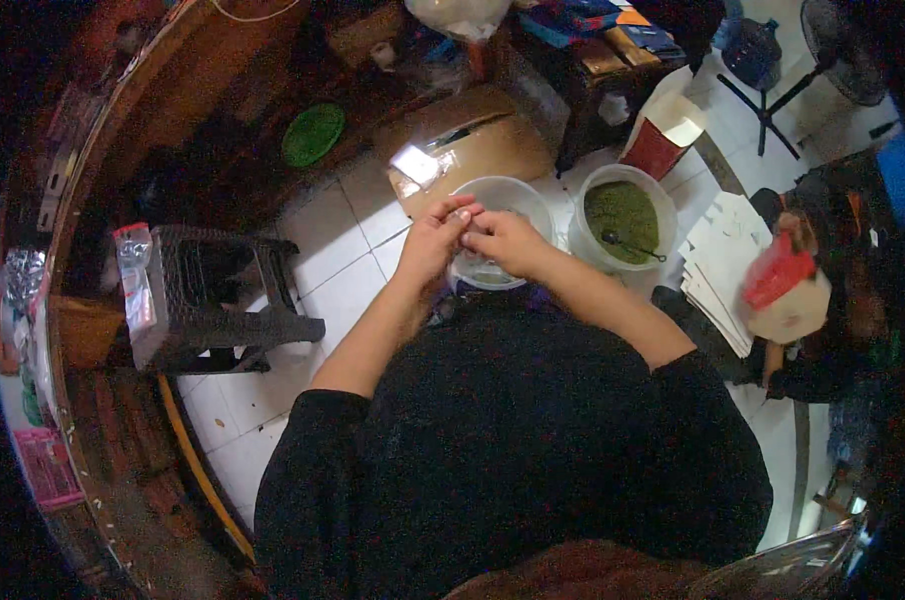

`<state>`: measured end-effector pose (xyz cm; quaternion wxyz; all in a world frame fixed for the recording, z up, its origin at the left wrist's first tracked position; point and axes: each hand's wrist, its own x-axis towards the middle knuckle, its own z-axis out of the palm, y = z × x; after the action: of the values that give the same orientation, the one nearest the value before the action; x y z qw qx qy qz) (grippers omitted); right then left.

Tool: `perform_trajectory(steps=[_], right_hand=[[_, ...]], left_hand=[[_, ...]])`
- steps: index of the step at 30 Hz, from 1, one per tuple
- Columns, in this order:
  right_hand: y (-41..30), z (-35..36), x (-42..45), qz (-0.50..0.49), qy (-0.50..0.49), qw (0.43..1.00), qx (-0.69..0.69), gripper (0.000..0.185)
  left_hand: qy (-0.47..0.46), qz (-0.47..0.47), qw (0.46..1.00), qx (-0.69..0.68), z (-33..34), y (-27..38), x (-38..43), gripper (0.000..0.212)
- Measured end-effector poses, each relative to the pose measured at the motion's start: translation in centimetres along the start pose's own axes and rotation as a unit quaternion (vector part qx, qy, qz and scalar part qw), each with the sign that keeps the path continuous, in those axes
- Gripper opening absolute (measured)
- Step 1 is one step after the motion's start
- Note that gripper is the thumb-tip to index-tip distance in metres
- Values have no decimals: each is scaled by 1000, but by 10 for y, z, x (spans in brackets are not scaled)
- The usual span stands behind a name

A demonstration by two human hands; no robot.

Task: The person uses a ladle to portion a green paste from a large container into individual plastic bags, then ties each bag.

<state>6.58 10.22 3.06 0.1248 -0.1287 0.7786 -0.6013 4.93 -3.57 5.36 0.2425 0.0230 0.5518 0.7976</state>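
Observation:
My left hand (439,238) and my right hand (503,238) meet at the fingertips over the near left part of a translucent round plastic tub (531,196). Whether a small thing lies between the fingers is too blurred to tell. The tub's inside is partly hidden by my hands; something pale and clear shows at its bottom. Close on its right stands a second round tub (670,247), part filled with a green granular or powdery stuff (623,211). A dark, thin-handled spoon (629,244) rests on the green stuff.
A cardboard box (497,150) bears a lit phone (416,165) behind the tubs. At left stands a dark plastic stool (220,300) with a plastic packet (136,281). To the right are white card sheets (722,255), a red-and-white carton (659,135) and another person (797,360) holding something red and beige.

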Motion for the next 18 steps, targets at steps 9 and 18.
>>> perform_trajectory(steps=[9, 18], right_hand=[[8, -21, -27, 102, -79, 992, 1, 33], [14, -5, -36, -42, 58, 965, -250, 29]], left_hand=[[127, 369, 758, 523, -17, -11, 1, 31], [-100, -32, 932, 347, -10, -37, -5, 22]])
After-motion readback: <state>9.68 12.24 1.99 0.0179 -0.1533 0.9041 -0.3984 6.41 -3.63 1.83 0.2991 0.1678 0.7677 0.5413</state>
